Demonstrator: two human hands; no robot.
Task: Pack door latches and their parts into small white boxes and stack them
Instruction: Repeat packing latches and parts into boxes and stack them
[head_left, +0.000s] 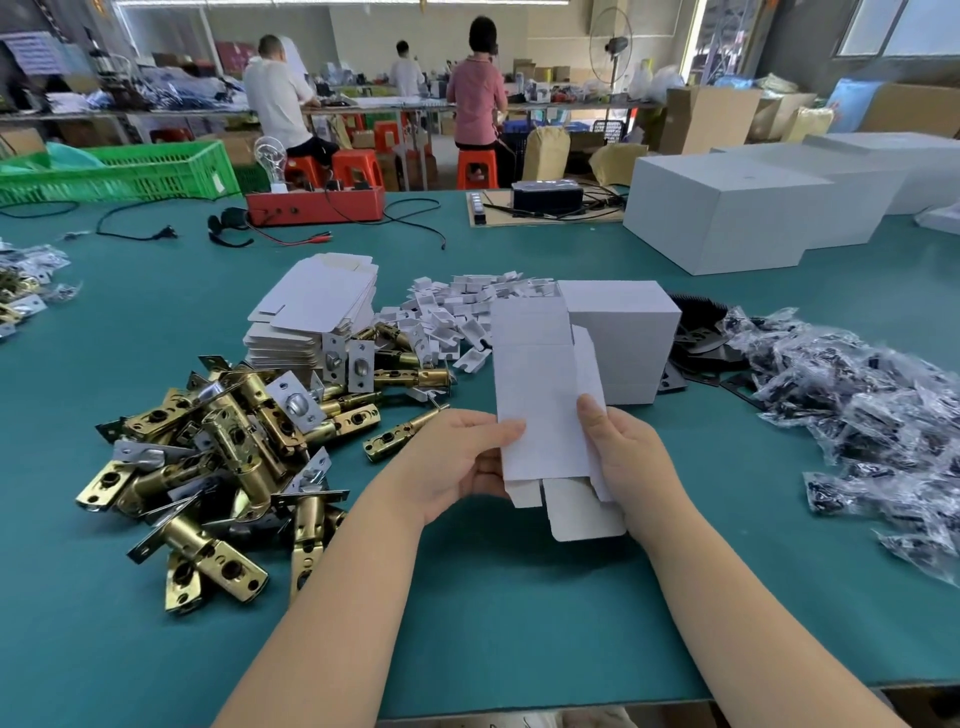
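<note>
On my feed, brass door latches (218, 457) lie heaped at left on the green table (519, 613); at centre, the left hand (457, 462) and right hand (623, 457) pinch an unfolded white box (540, 395) above it; bagged parts (872, 415) sprawl right.

No text, label or number can be read; the sheets pinned to the far left wall (36, 52) are too blurred

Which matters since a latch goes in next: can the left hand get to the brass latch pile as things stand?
Probably yes: the latch pile lies just left of the left hand with bare table between, but that hand grips the flat box and must let go.
</note>
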